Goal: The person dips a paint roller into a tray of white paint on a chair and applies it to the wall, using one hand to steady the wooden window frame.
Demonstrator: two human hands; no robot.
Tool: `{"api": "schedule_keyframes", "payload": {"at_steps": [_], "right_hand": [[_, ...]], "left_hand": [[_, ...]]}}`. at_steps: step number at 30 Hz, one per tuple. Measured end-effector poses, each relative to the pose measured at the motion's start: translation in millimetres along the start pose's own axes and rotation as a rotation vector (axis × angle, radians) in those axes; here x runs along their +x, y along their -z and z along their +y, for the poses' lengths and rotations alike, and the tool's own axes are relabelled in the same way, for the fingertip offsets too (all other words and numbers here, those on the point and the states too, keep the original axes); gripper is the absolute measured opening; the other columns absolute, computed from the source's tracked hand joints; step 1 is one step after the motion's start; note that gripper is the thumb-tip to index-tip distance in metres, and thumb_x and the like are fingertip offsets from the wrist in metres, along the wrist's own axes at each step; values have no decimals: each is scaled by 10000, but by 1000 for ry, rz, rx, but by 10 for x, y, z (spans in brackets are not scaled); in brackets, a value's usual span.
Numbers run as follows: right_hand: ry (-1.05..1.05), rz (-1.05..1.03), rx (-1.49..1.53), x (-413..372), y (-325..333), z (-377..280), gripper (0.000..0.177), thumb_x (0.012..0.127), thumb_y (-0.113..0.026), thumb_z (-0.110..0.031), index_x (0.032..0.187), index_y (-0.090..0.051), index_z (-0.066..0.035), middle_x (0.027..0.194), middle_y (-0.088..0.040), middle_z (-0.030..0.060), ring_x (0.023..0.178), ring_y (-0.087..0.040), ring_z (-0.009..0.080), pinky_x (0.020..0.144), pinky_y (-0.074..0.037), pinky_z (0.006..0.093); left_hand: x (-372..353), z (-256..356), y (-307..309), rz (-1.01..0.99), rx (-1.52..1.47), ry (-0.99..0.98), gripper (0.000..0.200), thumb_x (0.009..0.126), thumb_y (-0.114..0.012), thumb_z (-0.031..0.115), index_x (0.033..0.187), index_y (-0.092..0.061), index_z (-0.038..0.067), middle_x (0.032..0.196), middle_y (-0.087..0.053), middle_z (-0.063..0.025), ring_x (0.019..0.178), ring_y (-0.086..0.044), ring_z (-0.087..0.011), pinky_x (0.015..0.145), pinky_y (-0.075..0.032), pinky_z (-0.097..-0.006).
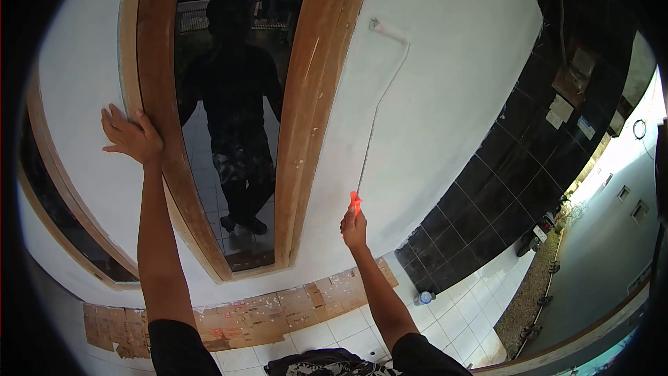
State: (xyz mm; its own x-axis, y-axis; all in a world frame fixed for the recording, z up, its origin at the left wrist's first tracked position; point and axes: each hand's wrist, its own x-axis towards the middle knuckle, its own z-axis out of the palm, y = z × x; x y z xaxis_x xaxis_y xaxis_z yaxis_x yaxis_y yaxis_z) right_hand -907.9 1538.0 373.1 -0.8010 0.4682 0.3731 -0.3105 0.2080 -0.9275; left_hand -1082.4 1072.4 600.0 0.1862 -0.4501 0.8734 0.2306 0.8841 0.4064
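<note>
My right hand (353,228) is wrapped round the orange-red handle (355,202) of a paint roller. The roller's long thin wire frame (376,111) runs up to a white roller head (390,32) against the white wall (431,97), right of the wooden window frame (323,90). With fingers spread, my left hand (133,136) rests on the wall and the left edge of that frame, holding nothing. Dark glass (233,97) between the frame's sides reflects a standing person.
Paint-spattered cardboard (278,313) lies along the wall's foot on white floor tiles (341,331). A small blue-and-white container (423,298) stands near black wall tiles (487,195). Another wooden-framed window (59,160) is at the far left. An electrical box (575,76) hangs upper right.
</note>
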Motion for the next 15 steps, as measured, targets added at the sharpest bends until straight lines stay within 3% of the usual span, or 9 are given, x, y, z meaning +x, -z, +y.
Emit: {"api": "schedule_keyframes", "payload": {"at_steps": [1, 5, 8, 11, 15], "right_hand": [[20, 26, -38, 323, 35, -340, 499, 1022, -397, -511, 979, -524, -30, 647, -458, -16, 497, -470, 73, 452, -430, 252], [77, 62, -125, 1239, 131, -1615, 493, 1025, -385, -513, 838, -461, -63, 630, -441, -4, 476, -444, 85, 444, -420, 268], [86, 63, -119, 1463, 86, -2078, 505, 1013, -397, -541, 808, -424, -80, 606, -408, -12, 456, -405, 76, 419, -384, 256], [93, 70, -89, 1367, 39, -1952, 516, 999, -416, -569, 794, -397, -96, 581, -381, -23, 439, -376, 66, 395, -354, 243], [88, 85, -105, 847, -41, -1112, 510, 995, -422, -569, 851, -445, -81, 590, -388, -24, 448, -417, 70, 404, -390, 249]], "left_hand": [[-5, -8, -11, 3, 11, -1, 665, 997, -354, 530, 1473, -343, 66, 1548, -254, -160, 1447, -224, -353, 1050, 24, -759], [5, 15, -9, 25, 30, -11, 669, 1002, -334, 532, 1466, -365, 52, 1541, -278, -175, 1439, -247, -361, 1040, -6, -772], [7, 13, -9, 22, 33, -9, 669, 1001, -338, 534, 1465, -367, 52, 1542, -276, -178, 1438, -247, -361, 1040, -10, -773], [-1, -10, -23, 22, 43, -18, 672, 999, -341, 536, 1468, -360, 55, 1543, -274, -180, 1439, -246, -364, 1038, -8, -774], [5, 5, -14, 20, 22, -12, 673, 998, -344, 536, 1472, -351, 58, 1542, -273, -182, 1438, -245, -366, 1035, -7, -776]]}}
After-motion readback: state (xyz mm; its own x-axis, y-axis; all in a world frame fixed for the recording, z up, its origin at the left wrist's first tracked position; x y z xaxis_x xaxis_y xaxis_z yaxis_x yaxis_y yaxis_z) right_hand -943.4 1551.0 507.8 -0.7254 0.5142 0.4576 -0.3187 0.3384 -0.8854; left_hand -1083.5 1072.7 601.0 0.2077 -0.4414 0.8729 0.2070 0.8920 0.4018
